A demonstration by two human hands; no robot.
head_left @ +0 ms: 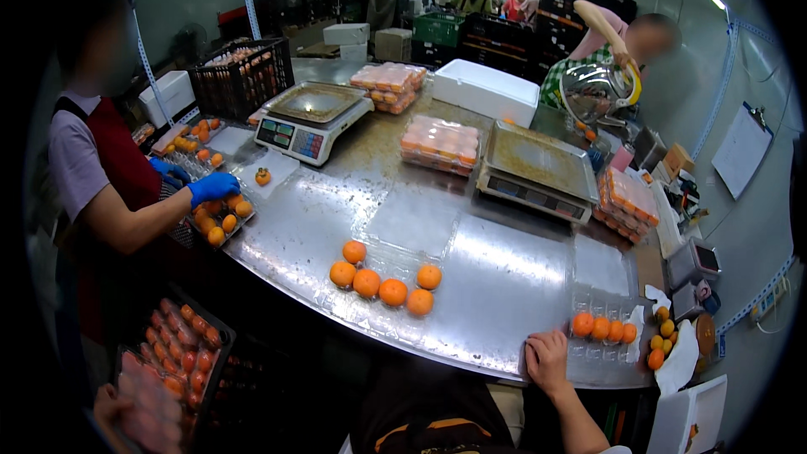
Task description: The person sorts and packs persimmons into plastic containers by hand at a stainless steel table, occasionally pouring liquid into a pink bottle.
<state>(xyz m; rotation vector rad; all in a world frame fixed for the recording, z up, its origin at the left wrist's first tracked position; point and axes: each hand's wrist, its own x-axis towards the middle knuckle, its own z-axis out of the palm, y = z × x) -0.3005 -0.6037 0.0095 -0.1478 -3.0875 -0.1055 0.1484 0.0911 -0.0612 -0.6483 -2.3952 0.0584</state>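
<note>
My right hand lies flat on the near edge of the steel table, fingers spread, touching the corner of a clear plastic tray that holds a row of orange fruits. Far down at the lower left, my left hand reaches beside a black crate full of orange fruits. It seems to grip a clear pack of fruit, but blur hides the fingers. Another clear tray with several orange fruits lies in front of me.
A person in blue gloves sorts fruit into trays at the left. Two weighing scales, stacked fruit packs and a white foam box stand farther back. Another person works at the far right. Loose fruit lies on white paper.
</note>
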